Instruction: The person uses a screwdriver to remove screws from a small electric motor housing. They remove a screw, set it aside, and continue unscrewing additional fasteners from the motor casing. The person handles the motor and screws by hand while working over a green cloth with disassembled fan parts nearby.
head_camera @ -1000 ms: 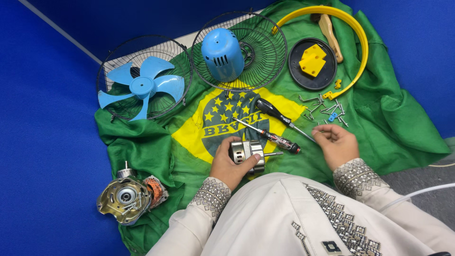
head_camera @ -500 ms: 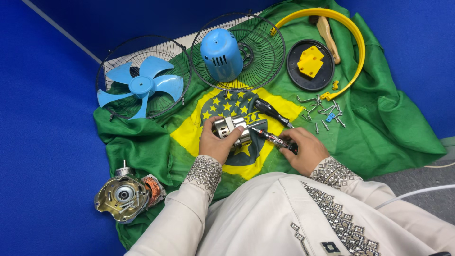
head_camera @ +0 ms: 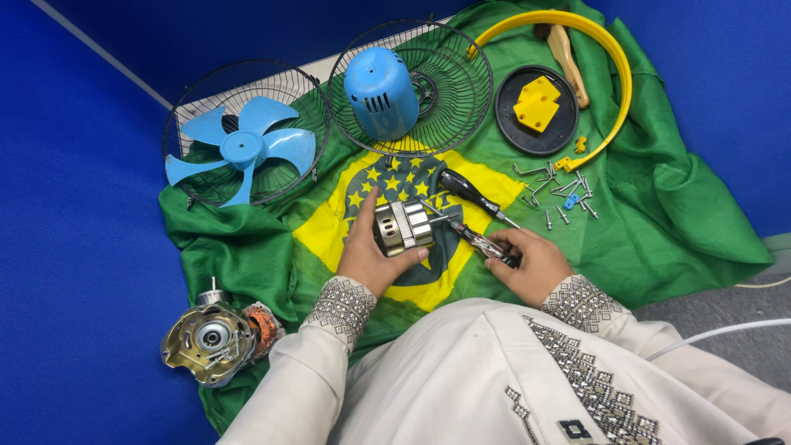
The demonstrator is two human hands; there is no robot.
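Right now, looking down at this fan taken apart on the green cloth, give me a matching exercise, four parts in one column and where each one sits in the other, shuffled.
Things:
1. blue fan blade
2. yellow block
3. silver motor core
4. loose screws

Places:
A. held in the left hand
B. on the round black disc
C. inside the left wire guard
D. scattered on the green cloth, below the yellow ring

Pairs: 1-C, 2-B, 3-A, 4-D
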